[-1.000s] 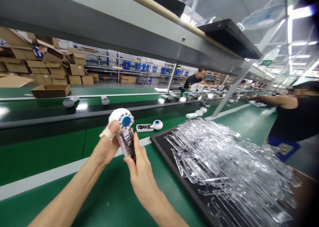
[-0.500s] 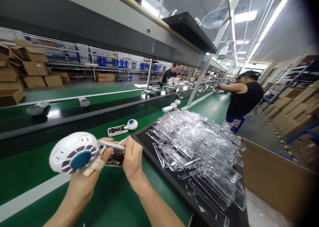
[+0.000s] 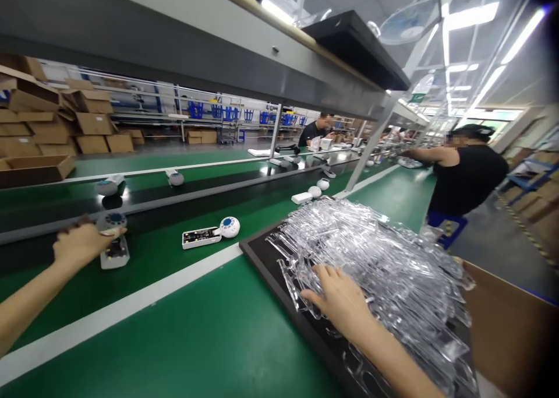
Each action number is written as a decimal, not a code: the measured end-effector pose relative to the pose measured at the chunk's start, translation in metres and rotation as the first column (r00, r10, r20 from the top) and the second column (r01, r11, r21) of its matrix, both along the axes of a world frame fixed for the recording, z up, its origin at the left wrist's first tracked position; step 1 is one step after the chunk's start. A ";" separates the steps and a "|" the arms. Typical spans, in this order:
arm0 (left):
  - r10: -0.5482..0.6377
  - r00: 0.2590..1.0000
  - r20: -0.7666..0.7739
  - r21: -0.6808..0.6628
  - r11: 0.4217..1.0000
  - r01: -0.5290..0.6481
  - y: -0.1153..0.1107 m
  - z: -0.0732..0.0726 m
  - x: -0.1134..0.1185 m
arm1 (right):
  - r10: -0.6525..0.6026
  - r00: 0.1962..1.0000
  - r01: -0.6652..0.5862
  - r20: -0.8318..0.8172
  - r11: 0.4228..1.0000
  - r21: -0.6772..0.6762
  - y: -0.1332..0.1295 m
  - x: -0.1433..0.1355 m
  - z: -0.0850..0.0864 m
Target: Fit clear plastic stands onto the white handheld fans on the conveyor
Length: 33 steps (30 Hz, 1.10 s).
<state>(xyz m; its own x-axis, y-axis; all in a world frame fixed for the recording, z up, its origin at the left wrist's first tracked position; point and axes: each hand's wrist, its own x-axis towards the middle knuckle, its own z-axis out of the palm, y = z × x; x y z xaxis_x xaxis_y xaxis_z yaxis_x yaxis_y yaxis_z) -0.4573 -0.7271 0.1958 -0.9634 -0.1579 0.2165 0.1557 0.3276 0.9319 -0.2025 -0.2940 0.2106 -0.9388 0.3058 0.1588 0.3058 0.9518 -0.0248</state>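
At the left, my left hand is beside a white device with a round head and an exposed circuit board. Its thumb lies across the device near the head; the other fingers, blurred, are spread away to the left. A second such device, board facing up and blue disc on its head, lies on the green surface between my hands. My right hand rests with fingers stretched out on a heap of clear plastic pieces, touching the near left side. The heap sits on a black tray.
White devices lie along the dark belt. Closer to the post is another white device. A long grey beam crosses overhead. An open carton stands right of the tray. A person in black sits farther along.
The device both hands held is now at the left by the belt, with my left hand at it. My right hand has let go and moved right onto the clear plastic heap. The view has shifted.
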 end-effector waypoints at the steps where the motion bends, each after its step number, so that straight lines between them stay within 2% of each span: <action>1: 0.071 0.995 -0.068 -0.187 0.979 -0.083 0.012 0.003 0.004 | 0.013 1.000 -0.014 0.027 0.999 0.030 0.003 -0.001 -0.007; 2: 0.091 0.989 -0.114 -0.373 0.919 -0.128 0.031 0.006 0.009 | 0.020 0.999 -0.022 0.043 0.999 0.049 0.004 -0.004 -0.012; 3: -0.065 0.993 -0.101 -0.463 0.887 0.011 0.055 0.008 0.013 | 0.021 0.999 -0.024 0.049 0.998 0.060 0.004 -0.007 -0.015; 4: -0.174 0.982 -0.067 -0.482 0.868 0.121 0.082 0.008 0.016 | 0.010 0.999 -0.014 0.053 0.998 0.062 0.004 -0.010 -0.017; 6: -0.406 0.911 0.071 -0.467 0.794 0.390 0.132 0.004 0.014 | -0.038 0.996 0.035 0.076 0.998 0.043 0.006 -0.013 -0.014; 8: -0.509 0.823 0.254 -0.340 0.749 0.568 0.168 -0.001 0.006 | -0.085 0.991 0.087 0.103 0.996 -0.012 0.012 -0.012 -0.006; 9: -0.533 0.779 0.331 -0.276 0.735 0.620 0.177 -0.002 0.000 | -0.099 0.989 0.106 0.106 0.993 -0.058 0.016 -0.010 -0.001; 11: -0.558 0.709 0.430 -0.192 0.711 0.676 0.184 -0.001 -0.012 | -0.103 0.990 0.118 0.094 0.977 -0.176 0.023 -0.006 0.010; 14: -0.577 0.664 0.476 -0.247 0.636 0.731 0.178 0.003 -0.026 | -0.061 0.996 0.079 0.065 0.937 -0.341 0.028 -0.006 0.024; 17: -0.588 0.625 0.513 -0.314 0.549 0.774 0.177 0.002 -0.022 | -0.066 0.997 0.071 0.026 0.937 -0.342 0.026 -0.013 0.033; 19: -0.589 0.617 0.522 -0.337 0.523 0.783 0.180 -0.003 -0.013 | -0.103 0.994 0.108 0.032 0.942 -0.318 0.023 -0.019 0.036; 21: -0.570 0.658 0.492 -0.392 0.530 0.752 0.181 -0.005 -0.003 | -0.123 0.991 0.134 0.057 0.936 -0.324 0.024 -0.021 0.037; 23: -0.525 0.730 0.437 -0.468 0.560 0.684 0.175 -0.002 0.007 | -0.111 0.992 0.127 0.066 0.929 -0.346 0.027 -0.020 0.039; 25: -0.483 0.804 0.345 -0.504 0.628 0.593 0.163 0.007 0.017 | -0.069 0.996 0.084 0.055 0.926 -0.369 0.032 -0.017 0.041; 26: -0.470 0.836 0.283 -0.481 0.685 0.547 0.156 0.013 0.023 | -0.039 0.998 0.055 0.050 0.923 -0.381 0.035 -0.015 0.043; 28: -0.435 0.890 0.139 -0.321 0.830 0.456 0.142 0.026 0.037 | 0.034 0.999 -0.018 0.031 0.905 -0.425 0.037 -0.011 0.048; 29: -0.415 0.906 0.085 -0.180 0.888 0.424 0.137 0.033 0.046 | 0.068 0.998 -0.054 0.014 0.885 -0.463 0.035 -0.010 0.051; 30: -0.406 0.912 0.062 -0.013 0.913 0.408 0.133 0.039 0.055 | 0.092 0.996 -0.083 -0.008 0.856 -0.510 0.031 -0.010 0.054; 31: -0.411 0.910 0.061 0.165 0.903 0.397 0.131 0.044 0.066 | 0.108 0.994 -0.108 -0.034 0.818 -0.564 0.025 -0.010 0.057; 33: -0.448 0.889 0.095 0.482 0.802 0.353 0.130 0.052 0.085 | 0.118 0.988 -0.154 -0.099 0.724 -0.672 0.004 -0.012 0.061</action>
<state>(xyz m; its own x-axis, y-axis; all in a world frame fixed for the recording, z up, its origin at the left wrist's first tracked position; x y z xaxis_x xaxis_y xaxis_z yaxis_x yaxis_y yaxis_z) -0.3720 -0.5972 0.2477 -0.9754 0.2195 0.0214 -0.0178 -0.1750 0.9844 -0.2145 -0.2902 0.2714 -0.9759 0.2181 0.0041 0.1555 0.7086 -0.6882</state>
